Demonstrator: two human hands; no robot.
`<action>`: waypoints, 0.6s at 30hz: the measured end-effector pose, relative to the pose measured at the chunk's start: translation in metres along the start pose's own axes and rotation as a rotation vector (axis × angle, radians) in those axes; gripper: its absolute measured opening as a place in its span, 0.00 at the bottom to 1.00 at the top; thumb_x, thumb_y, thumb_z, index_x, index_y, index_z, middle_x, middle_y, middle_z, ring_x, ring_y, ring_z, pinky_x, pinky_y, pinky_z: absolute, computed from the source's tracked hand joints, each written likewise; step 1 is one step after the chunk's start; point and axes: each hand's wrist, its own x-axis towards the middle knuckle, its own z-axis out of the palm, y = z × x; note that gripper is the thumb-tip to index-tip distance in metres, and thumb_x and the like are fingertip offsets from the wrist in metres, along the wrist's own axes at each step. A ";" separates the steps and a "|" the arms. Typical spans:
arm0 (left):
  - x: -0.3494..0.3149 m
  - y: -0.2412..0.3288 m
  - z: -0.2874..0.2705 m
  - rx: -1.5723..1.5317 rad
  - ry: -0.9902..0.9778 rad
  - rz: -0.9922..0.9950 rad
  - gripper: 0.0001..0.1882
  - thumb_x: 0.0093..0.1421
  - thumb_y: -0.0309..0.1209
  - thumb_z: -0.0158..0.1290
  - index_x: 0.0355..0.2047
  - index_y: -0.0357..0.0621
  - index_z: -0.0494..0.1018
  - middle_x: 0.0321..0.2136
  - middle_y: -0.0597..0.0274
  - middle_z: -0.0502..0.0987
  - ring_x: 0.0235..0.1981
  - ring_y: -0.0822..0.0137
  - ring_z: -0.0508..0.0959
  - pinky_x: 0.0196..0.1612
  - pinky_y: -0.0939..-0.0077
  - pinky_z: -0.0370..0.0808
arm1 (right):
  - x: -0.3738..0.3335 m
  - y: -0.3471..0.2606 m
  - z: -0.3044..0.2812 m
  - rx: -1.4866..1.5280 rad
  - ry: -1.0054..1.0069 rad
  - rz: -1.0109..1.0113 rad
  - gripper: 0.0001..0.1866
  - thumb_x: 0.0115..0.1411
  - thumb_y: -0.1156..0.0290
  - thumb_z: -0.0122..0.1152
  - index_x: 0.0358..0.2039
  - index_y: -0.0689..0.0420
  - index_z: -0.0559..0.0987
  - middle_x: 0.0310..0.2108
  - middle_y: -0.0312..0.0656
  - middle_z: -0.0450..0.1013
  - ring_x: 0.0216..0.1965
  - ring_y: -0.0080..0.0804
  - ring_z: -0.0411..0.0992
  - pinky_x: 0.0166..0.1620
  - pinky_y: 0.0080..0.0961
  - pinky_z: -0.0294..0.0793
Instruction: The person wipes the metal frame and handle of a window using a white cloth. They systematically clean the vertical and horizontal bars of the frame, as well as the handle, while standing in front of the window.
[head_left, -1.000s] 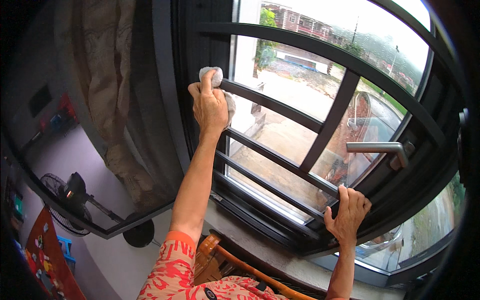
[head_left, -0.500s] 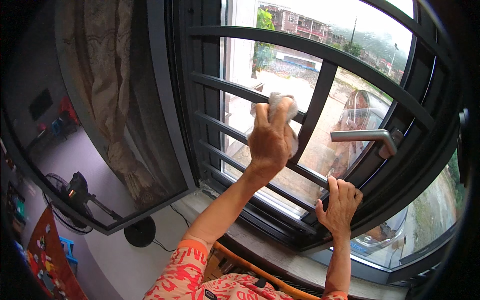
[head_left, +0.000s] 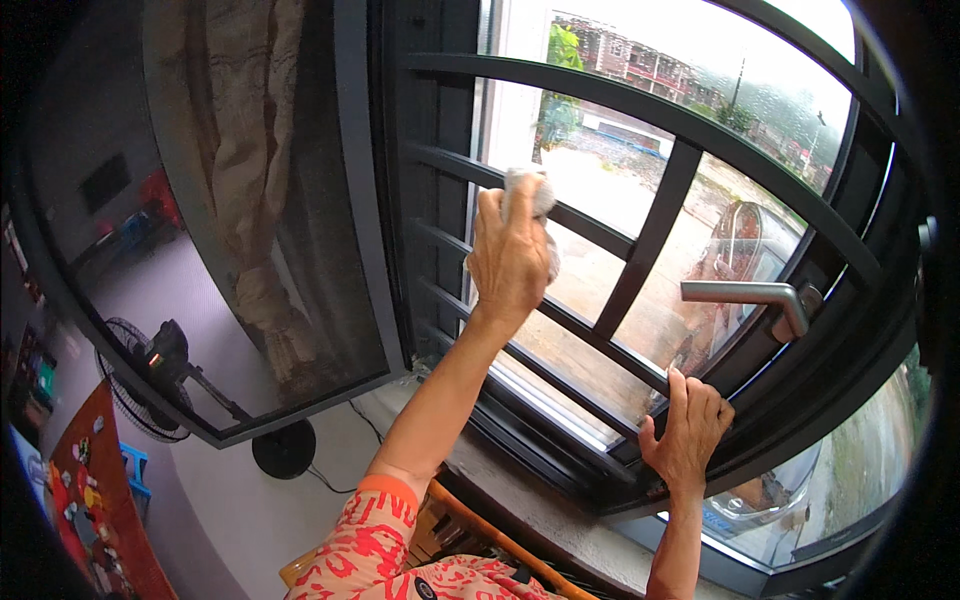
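A wadded light grey cloth (head_left: 540,197) is in my left hand (head_left: 508,265), its fingers closed around it against a dark horizontal bar (head_left: 592,230) of the window grille. Part of the cloth hangs out beside the palm. Lower and to the right, my right hand (head_left: 686,430) grips the lower corner of the grille by a dark window bar (head_left: 625,365), fingers bent over it and thumb apart. A silver window handle (head_left: 745,292) sticks out above that hand. The fingertips behind the bars are partly hidden.
A dark-framed screen panel (head_left: 385,250) stands swung inward at the left, with a brown curtain (head_left: 235,180) behind it. Beyond are a black standing fan (head_left: 170,350) and a red-brown patterned cloth (head_left: 100,510). A sill (head_left: 560,515) runs below the window; a car (head_left: 750,240) is outside.
My left hand and the cloth have slid left along the grille bar. My right hand stays at the same corner, while the whole view has shifted slightly.
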 end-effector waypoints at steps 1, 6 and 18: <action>0.002 -0.009 0.001 -0.048 -0.003 -0.063 0.24 0.60 0.23 0.46 0.58 0.50 0.63 0.40 0.52 0.64 0.36 0.56 0.75 0.31 0.63 0.79 | 0.000 0.000 -0.001 0.004 -0.003 0.008 0.38 0.38 0.66 0.66 0.54 0.55 0.68 0.44 0.44 0.65 0.47 0.41 0.62 0.49 0.41 0.55; 0.015 -0.061 0.013 -0.325 0.105 -0.340 0.25 0.65 0.28 0.43 0.62 0.49 0.53 0.52 0.46 0.64 0.50 0.47 0.73 0.50 0.55 0.74 | 0.000 -0.001 0.004 0.003 -0.001 0.001 0.37 0.39 0.66 0.66 0.54 0.55 0.68 0.45 0.44 0.64 0.48 0.41 0.62 0.49 0.42 0.55; -0.020 0.036 0.015 -1.030 0.069 -0.703 0.28 0.68 0.36 0.43 0.60 0.33 0.47 0.51 0.45 0.61 0.52 0.61 0.66 0.58 0.68 0.63 | 0.002 -0.003 0.000 0.015 0.004 0.014 0.37 0.39 0.65 0.67 0.53 0.54 0.69 0.44 0.43 0.65 0.47 0.40 0.63 0.49 0.40 0.55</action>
